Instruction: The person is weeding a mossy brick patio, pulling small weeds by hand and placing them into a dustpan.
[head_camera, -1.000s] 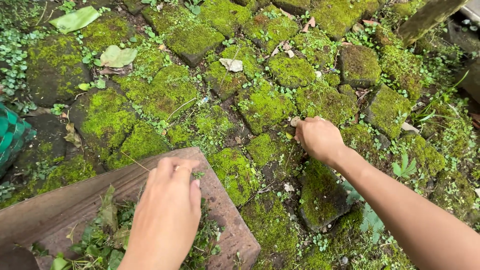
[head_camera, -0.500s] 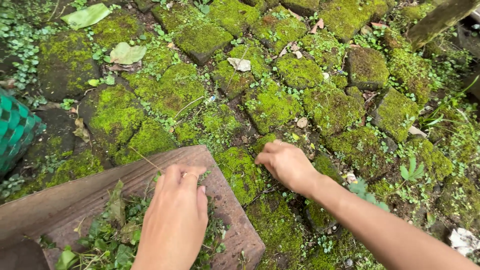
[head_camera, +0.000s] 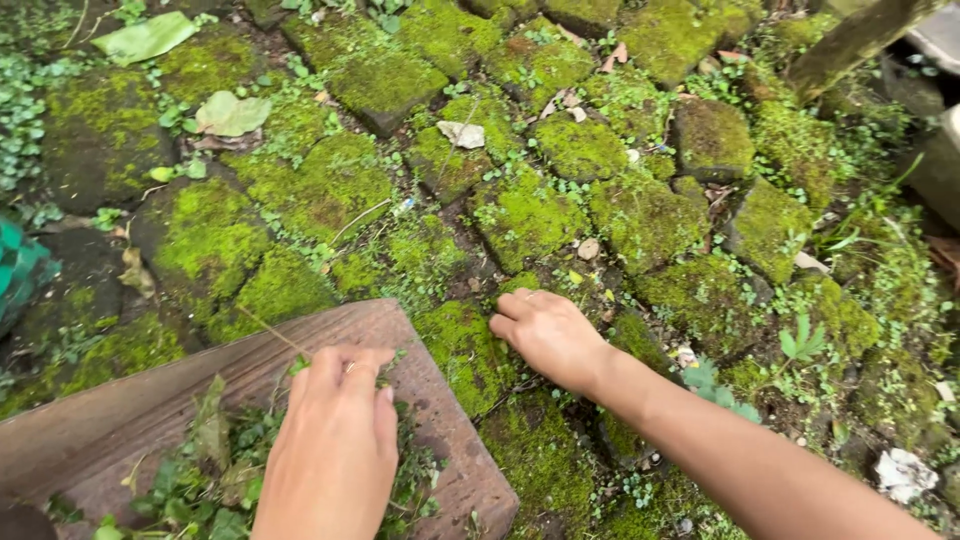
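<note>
My left hand (head_camera: 335, 440) rests palm down on a heap of pulled green weeds (head_camera: 195, 480) that lies on a brown wooden board (head_camera: 120, 415) at the lower left; a ring shows on one finger. My right hand (head_camera: 545, 335) reaches over moss-covered paving stones (head_camera: 520, 215) near the board's right corner, fingers curled down against the mossy gap between stones. What its fingertips pinch is hidden under the hand.
A green woven object (head_camera: 18, 270) sits at the left edge. Fallen leaves (head_camera: 230, 112) and a pale stone (head_camera: 588, 248) lie among the moss. A slanted trunk (head_camera: 850, 40) crosses the top right. Small weeds (head_camera: 805, 340) grow between stones at the right.
My right hand drew back from the farther stones toward the board's corner, then stayed there. My left hand kept its place on the weed heap.
</note>
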